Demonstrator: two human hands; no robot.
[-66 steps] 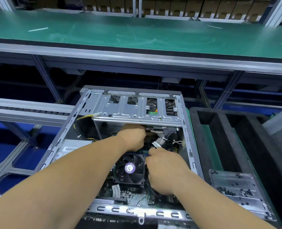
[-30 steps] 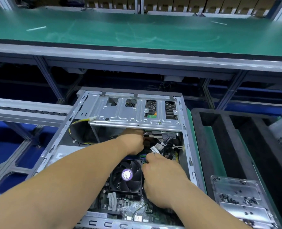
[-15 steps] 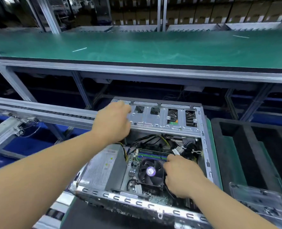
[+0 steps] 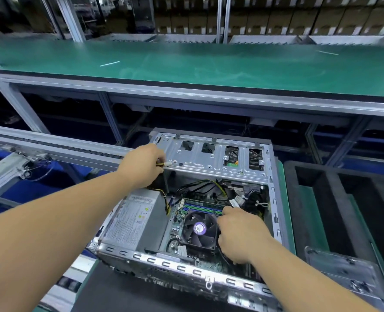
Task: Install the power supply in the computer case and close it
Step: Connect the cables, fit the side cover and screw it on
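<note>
Beside the case [image 4: 274, 199], foam tray [image 4: 317, 199], screw box [image 4: 344, 280] — conveyor [image 4: 186, 64] beyond.

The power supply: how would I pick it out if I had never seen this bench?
Find the open computer case lying in front of the green belt. Inside, look at its near left corner, left of the round black fan. The power supply is the plain grey metal box there with a white printed label on top and yellow and black wires leaving its far end; everything beside it is circuit board.
</note>
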